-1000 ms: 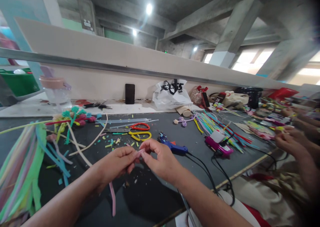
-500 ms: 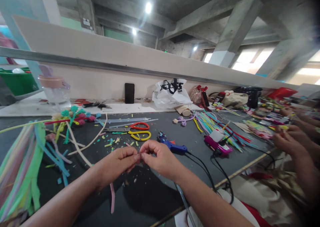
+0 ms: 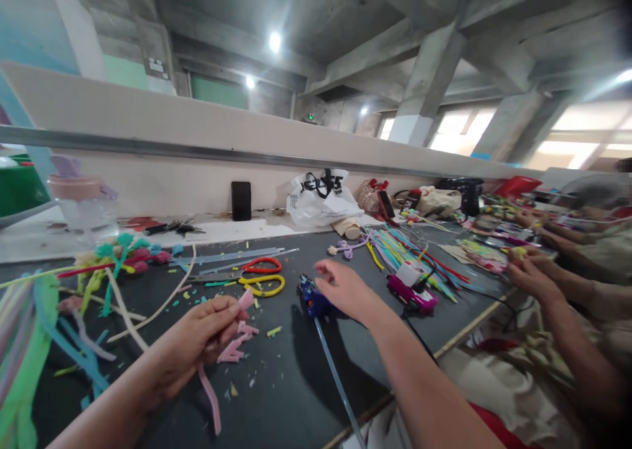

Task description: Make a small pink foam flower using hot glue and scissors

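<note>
Near the table's left middle, my left hand [image 3: 212, 330] pinches a fuzzy pink pipe cleaner [image 3: 232, 353] bent into zigzags. A pink tip shows above the fingers and a straight tail [image 3: 211, 403] hangs below. My right hand [image 3: 345, 291] is over a blue hot glue gun [image 3: 316, 304], its fingers curled around the handle side; the palm hides the handle. From the gun's rear, a clear glue stick [image 3: 336, 383] runs toward me. Between and beyond the hands lie red-and-yellow-handled scissors [image 3: 261, 284] and small cut scraps.
Pipe cleaners in many colours [image 3: 29, 357] lie at left, with more [image 3: 415, 258] at right beside a magenta device [image 3: 409, 294]. A phone [image 3: 241, 201], a white bag [image 3: 323, 199] and a bottle [image 3: 81, 202] stand along the back. Other people's hands [image 3: 533, 274] work at right.
My hands have come apart. The right one has moved right onto the glue gun, while the left keeps the pink pipe cleaner, its zigzag part now showing. The view has swung slightly right.
</note>
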`<state>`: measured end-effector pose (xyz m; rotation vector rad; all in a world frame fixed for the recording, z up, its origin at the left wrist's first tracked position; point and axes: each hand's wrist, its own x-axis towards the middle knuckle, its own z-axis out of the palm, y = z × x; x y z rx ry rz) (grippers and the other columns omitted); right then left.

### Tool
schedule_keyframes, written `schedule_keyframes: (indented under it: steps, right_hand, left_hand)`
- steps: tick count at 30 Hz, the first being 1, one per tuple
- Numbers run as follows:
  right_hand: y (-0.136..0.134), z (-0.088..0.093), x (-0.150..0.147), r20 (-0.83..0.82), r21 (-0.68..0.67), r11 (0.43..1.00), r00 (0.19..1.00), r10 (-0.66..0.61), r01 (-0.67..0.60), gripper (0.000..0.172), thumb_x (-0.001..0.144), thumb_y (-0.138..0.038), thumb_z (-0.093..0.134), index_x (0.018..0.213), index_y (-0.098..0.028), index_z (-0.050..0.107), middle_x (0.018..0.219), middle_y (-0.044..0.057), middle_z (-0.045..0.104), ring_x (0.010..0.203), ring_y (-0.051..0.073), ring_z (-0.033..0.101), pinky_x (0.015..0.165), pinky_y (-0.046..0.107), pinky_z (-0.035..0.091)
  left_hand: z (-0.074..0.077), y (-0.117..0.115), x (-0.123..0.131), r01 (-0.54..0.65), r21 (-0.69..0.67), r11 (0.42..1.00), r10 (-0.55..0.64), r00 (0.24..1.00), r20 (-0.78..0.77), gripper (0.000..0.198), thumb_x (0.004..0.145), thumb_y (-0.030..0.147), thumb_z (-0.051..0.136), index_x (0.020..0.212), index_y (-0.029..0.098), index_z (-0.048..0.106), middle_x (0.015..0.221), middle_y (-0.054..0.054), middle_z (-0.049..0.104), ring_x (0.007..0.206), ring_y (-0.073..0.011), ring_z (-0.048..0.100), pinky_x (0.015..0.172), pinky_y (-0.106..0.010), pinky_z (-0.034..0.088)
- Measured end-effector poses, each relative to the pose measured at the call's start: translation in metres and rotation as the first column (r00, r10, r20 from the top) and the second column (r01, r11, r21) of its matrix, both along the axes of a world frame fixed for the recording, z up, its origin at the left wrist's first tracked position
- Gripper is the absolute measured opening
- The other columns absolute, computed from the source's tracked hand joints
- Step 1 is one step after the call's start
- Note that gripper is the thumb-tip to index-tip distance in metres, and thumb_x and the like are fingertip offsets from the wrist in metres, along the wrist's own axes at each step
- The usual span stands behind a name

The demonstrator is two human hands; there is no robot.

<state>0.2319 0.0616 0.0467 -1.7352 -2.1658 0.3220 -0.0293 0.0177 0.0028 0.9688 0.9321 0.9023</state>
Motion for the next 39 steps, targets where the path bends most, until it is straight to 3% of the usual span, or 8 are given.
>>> schedule_keyframes:
  steps: [7, 13, 18, 22, 25, 28, 34, 39]
  right_hand:
    - [-0.002, -0.031, 0.018, 0.219, -0.108, 0.994, 0.976, 0.017, 0.006, 0.060, 0.057, -0.006, 0.058, 0.114, -0.022, 0.053, 0.113, 0.011, 0.058, 0.106, 0.031, 0.052, 0.084, 0.043, 0.040]
    - [0.006, -0.041, 0.003, 0.184, -0.010, 0.998, 0.981, -0.065, 0.068, 0.048, 0.061, -0.003, 0.057, 0.106, -0.016, 0.056, 0.108, 0.015, 0.056, 0.098, 0.029, 0.055, 0.082, 0.040, 0.039]
    - [0.016, -0.026, 0.004, -0.064, 0.107, 0.986, 0.991, -0.119, 0.125, 0.044, 0.069, -0.016, 0.056, 0.112, -0.016, 0.050, 0.112, 0.013, 0.053, 0.095, 0.025, 0.055, 0.082, 0.036, 0.040]
    - [0.013, -0.015, 0.005, -0.279, 0.094, 0.987, 0.955, -0.101, 0.132, 0.033, 0.082, -0.031, 0.042, 0.109, -0.013, 0.049, 0.084, 0.006, 0.059, 0.073, 0.017, 0.057, 0.065, 0.028, 0.045]
    - [0.000, -0.014, -0.004, -0.585, -0.003, 1.000, 0.811, 0.018, -0.025, 0.037, 0.081, -0.041, 0.046, 0.104, -0.013, 0.054, 0.070, 0.001, 0.056, 0.056, 0.012, 0.052, 0.053, 0.023, 0.041]
    - [-0.017, -0.014, -0.021, -0.776, -0.140, 0.980, 0.631, -0.020, -0.141, 0.033, 0.072, -0.039, 0.060, 0.093, -0.014, 0.061, 0.060, -0.002, 0.052, 0.048, 0.009, 0.044, 0.047, 0.021, 0.035]
    - [-0.041, -0.014, -0.049, -0.682, -0.030, 0.970, 0.714, 0.157, -0.242, 0.017, 0.068, -0.030, 0.062, 0.079, -0.018, 0.061, 0.064, -0.001, 0.057, 0.056, 0.011, 0.048, 0.054, 0.021, 0.042]
    - [-0.043, -0.029, -0.055, -0.581, 0.108, 0.984, 0.794, 0.179, -0.142, 0.014, 0.067, -0.031, 0.063, 0.074, -0.019, 0.061, 0.066, 0.001, 0.059, 0.058, 0.014, 0.052, 0.054, 0.023, 0.045]
  left_hand:
    - [-0.011, 0.004, 0.000, -0.122, -0.144, 0.982, 0.141, 0.982, 0.128, 0.026, 0.068, 0.035, 0.072, 0.078, 0.014, 0.061, 0.056, 0.005, 0.046, 0.041, -0.0001, 0.034, 0.037, -0.008, 0.022]
    - [-0.007, 0.004, 0.000, -0.099, -0.131, 0.986, 0.126, 0.967, 0.221, 0.033, 0.060, 0.038, 0.077, 0.072, 0.012, 0.062, 0.049, 0.008, 0.040, 0.038, 0.0010, 0.025, 0.035, -0.010, 0.018]
    - [-0.002, 0.003, -0.001, -0.072, -0.108, 0.992, 0.099, 0.959, 0.264, 0.032, 0.060, 0.038, 0.077, 0.068, 0.012, 0.059, 0.045, 0.009, 0.037, 0.037, 0.0016, 0.020, 0.034, -0.011, 0.012]
    - [-0.002, 0.003, 0.000, -0.057, -0.102, 0.993, 0.083, 0.957, 0.276, 0.032, 0.063, 0.038, 0.075, 0.069, 0.012, 0.057, 0.046, 0.009, 0.037, 0.037, 0.0012, 0.020, 0.035, -0.012, 0.009]
    - [-0.003, 0.003, 0.002, -0.069, -0.106, 0.992, 0.094, 0.962, 0.255, 0.033, 0.064, 0.040, 0.074, 0.071, 0.013, 0.056, 0.046, 0.009, 0.035, 0.037, 0.0010, 0.020, 0.035, -0.011, 0.010]
    - [-0.004, 0.002, 0.004, -0.094, -0.078, 0.993, 0.109, 0.966, 0.233, 0.032, 0.066, 0.041, 0.072, 0.074, 0.014, 0.056, 0.047, 0.009, 0.035, 0.038, 0.0007, 0.021, 0.036, -0.011, 0.012]
    - [0.000, 0.000, 0.006, -0.164, -0.032, 0.986, 0.168, 0.969, 0.182, 0.031, 0.069, 0.042, 0.069, 0.072, 0.014, 0.056, 0.048, 0.008, 0.039, 0.039, -0.0002, 0.023, 0.037, -0.011, 0.017]
    - [0.002, 0.001, 0.007, -0.218, 0.003, 0.976, 0.215, 0.963, 0.160, 0.030, 0.070, 0.041, 0.068, 0.075, 0.014, 0.058, 0.052, 0.007, 0.042, 0.041, -0.0011, 0.026, 0.038, -0.011, 0.019]
